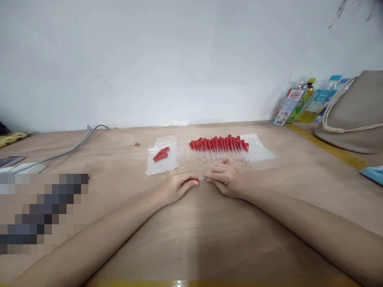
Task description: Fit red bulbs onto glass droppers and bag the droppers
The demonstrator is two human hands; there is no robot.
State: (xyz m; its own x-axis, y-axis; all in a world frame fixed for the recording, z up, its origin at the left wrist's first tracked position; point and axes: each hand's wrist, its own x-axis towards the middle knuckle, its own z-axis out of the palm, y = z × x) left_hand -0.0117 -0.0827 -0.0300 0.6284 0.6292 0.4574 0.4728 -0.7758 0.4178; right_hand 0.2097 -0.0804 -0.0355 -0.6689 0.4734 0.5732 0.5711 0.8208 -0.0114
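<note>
My left hand (176, 184) pinches a red rubber bulb (196, 179), mostly hidden by the fingers. A clear glass dropper tube (202, 179) runs from the bulb to my right hand (226, 178), whose fingers are closed on its other end. Beyond my right hand lies a row of droppers (220, 144) with red bulbs pointing to the wall. Several loose red bulbs (161, 154) rest on a white plastic bag (170, 166) past my left hand. Beside that bag lie several clear tubes without bulbs (181, 156).
Another white bag (257, 147) lies partly under the dropper row. At the back right stand bottles (311, 105), a carton (289, 107) and a grey-brown bag (353, 115). A grey cable (76, 147) crosses the table's left side, near a phone (10, 160). Yellow tape (329, 147) marks the right.
</note>
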